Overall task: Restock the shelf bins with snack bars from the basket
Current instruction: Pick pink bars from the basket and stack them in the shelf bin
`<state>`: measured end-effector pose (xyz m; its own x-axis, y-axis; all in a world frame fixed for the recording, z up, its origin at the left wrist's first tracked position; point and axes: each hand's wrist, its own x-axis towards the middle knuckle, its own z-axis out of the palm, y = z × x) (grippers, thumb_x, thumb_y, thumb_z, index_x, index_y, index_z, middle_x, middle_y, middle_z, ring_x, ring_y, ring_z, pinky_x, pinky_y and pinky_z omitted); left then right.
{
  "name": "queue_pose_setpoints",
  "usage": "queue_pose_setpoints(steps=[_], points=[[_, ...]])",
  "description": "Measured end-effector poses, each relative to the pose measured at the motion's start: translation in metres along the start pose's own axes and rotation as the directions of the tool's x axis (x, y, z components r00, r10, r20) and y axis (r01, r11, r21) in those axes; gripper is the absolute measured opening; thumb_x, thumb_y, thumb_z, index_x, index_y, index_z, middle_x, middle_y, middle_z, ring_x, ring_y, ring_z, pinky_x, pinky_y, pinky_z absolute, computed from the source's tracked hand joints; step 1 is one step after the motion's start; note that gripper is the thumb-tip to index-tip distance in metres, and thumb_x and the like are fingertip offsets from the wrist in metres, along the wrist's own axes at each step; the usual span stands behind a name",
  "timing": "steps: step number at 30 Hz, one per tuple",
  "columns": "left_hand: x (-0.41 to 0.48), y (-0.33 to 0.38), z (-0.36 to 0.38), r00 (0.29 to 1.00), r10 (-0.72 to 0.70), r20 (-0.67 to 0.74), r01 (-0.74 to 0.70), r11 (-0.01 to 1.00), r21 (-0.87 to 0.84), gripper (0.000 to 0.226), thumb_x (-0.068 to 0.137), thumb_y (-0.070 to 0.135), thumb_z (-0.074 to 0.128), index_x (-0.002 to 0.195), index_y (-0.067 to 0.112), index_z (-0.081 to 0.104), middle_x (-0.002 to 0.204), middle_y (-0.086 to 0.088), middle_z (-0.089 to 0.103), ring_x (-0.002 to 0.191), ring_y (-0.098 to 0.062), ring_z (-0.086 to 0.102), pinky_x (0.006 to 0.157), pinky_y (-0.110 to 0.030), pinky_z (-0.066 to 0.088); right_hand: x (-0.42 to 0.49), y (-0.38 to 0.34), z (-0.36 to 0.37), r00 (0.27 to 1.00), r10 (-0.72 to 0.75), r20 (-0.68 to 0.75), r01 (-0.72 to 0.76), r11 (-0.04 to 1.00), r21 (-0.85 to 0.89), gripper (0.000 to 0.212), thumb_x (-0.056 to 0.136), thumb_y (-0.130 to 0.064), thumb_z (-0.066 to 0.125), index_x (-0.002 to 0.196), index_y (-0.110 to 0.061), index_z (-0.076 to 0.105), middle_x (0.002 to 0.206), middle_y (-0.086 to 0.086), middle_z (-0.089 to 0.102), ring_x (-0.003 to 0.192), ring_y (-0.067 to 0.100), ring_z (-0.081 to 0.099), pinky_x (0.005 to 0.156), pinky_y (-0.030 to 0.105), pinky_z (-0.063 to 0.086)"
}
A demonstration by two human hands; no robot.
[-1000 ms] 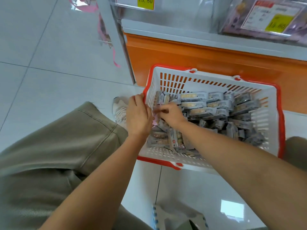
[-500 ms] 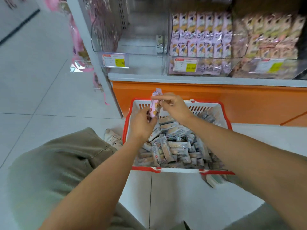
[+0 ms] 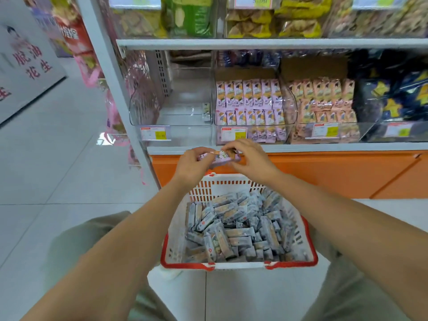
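The left hand (image 3: pixel 193 164) and right hand (image 3: pixel 249 158) pinched one pink bar (image 3: pixel 217 158) in their fingers (image 3: pixel 201 151); the basket (image 3: pixel 185 265) was full, the left bin (image 3: pixel 176 118) nearly bare.

Your left hand (image 3: pixel 191 163) and right hand (image 3: pixel 249 158) cover the ends of the pink-wrapped snack bars (image 3: pixel 218 158); you cannot count them. At twelve o'clock, yellow crinkled bags (image 3: pixel 298 19) are cut by the top edge. The white-and-yellow price labels (image 3: pixel 234 134) blur unreadably.

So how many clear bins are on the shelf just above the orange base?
4: nearly empty bin at left, then purple-pack bin, peach-pack bin, dark-blue-bag bin at right. More may hide beyond the frame's right edge.
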<state>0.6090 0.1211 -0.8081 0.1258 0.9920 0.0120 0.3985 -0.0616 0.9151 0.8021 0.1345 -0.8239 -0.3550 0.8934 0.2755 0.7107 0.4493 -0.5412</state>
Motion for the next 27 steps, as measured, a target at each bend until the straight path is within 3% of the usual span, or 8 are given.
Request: queue_pose_setpoints(steps=[2,5,9,11,15,17,23,27], points=[[0.012,0.008,0.0,0.998,-0.009,-0.062,0.005,0.997,-0.079,0.024,0.097,0.028,0.052,0.114,0.016,0.064,0.088,0.0,0.067,0.083,-0.022,0.064,0.075,-0.032,0.054,0.007,0.003,-0.009,1.0,-0.014,-0.025,0.016,0.997,0.071,0.031,0.088,-0.017,0.068,0.118,-0.017,0.06,0.1,-0.013,0.055,0.096,0.012,0.053,0.084,0.031,0.044],[0.035,0.02,0.001,0.989,-0.008,-0.145,-0.006,0.995,-0.101,0.033,0.101,0.034,0.043,0.129,0.018,0.05,0.105,-0.001,0.063,0.097,-0.018,0.057,0.086,-0.032,0.046,0.027,0.009,-0.028,0.977,0.086,-0.193,-0.056,0.986,0.159,0.032,0.088,-0.022,0.069,0.117,-0.012,0.059,0.098,-0.004,0.057,0.086,0.012,0.054,0.075,0.029,0.047],[0.074,0.025,0.001,0.966,0.184,-0.18,-0.116,0.935,0.334,0.042,0.099,0.023,0.048,0.14,0.015,0.045,0.135,-0.006,0.049,0.125,-0.022,0.046,0.105,-0.035,0.038,0.066,0.022,-0.055,0.898,0.254,-0.36,-0.172,0.955,0.243,0.043,0.092,-0.025,0.064,0.131,-0.016,0.048,0.091,-0.001,0.058,0.074,0.009,0.054,0.065,0.023,0.044],[0.091,0.025,0.004,0.964,0.228,-0.136,-0.136,0.864,0.485,0.05,0.096,0.021,0.052,0.144,0.014,0.04,0.143,-0.007,0.043,0.133,-0.023,0.038,0.11,-0.036,0.032,0.087,0.033,-0.061,0.877,0.322,-0.357,-0.271,0.945,0.185,0.048,0.093,-0.026,0.062,0.137,-0.015,0.045,0.099,0.002,0.061,0.079,0.014,0.058,0.07,0.027,0.046],[0.109,0.016,0.018,0.976,0.207,-0.062,-0.132,0.797,0.59,0.066,0.093,0.024,0.058,0.15,0.01,0.027,0.15,-0.01,0.037,0.136,-0.027,0.036,0.112,-0.038,0.029,0.116,0.063,-0.057,0.864,0.422,-0.273,-0.451,0.891,-0.051,0.043,0.092,-0.026,0.064,0.13,-0.01,0.053,0.117,0.013,0.064,0.093,0.029,0.064,0.078,0.035,0.053],[0.111,0.01,0.024,0.972,0.232,-0.042,-0.158,0.774,0.614,0.07,0.093,0.026,0.059,0.15,0.009,0.022,0.147,-0.009,0.04,0.133,-0.027,0.04,0.111,-0.04,0.028,0.122,0.071,-0.049,0.854,0.464,-0.234,-0.491,0.868,-0.069,0.041,0.09,-0.028,0.067,0.121,-0.006,0.054,0.111,0.016,0.063,0.089,0.032,0.063,0.075,0.041,0.054],[0.108,0.002,0.03,0.956,0.289,-0.055,-0.177,0.715,0.676,0.074,0.092,0.024,0.057,0.152,0.008,0.016,0.146,-0.008,0.042,0.133,-0.024,0.04,0.116,-0.039,0.021,0.134,0.059,-0.027,0.893,0.403,-0.201,-0.408,0.913,0.017,0.041,0.085,-0.034,0.072,0.108,-0.008,0.05,0.078,0.003,0.056,0.072,0.02,0.056,0.054,0.027,0.034],[0.107,0.001,0.026,0.956,0.293,-0.029,-0.197,0.71,0.676,0.077,0.092,0.021,0.057,0.153,0.007,0.013,0.141,-0.011,0.047,0.131,-0.026,0.042,0.116,-0.039,0.022,0.14,0.051,-0.015,0.923,0.371,-0.102,-0.376,0.925,-0.046,0.031,0.089,-0.025,0.067,0.109,-0.009,0.051,0.07,-0.003,0.046,0.072,0.022,0.053,0.061,0.03,0.038]])
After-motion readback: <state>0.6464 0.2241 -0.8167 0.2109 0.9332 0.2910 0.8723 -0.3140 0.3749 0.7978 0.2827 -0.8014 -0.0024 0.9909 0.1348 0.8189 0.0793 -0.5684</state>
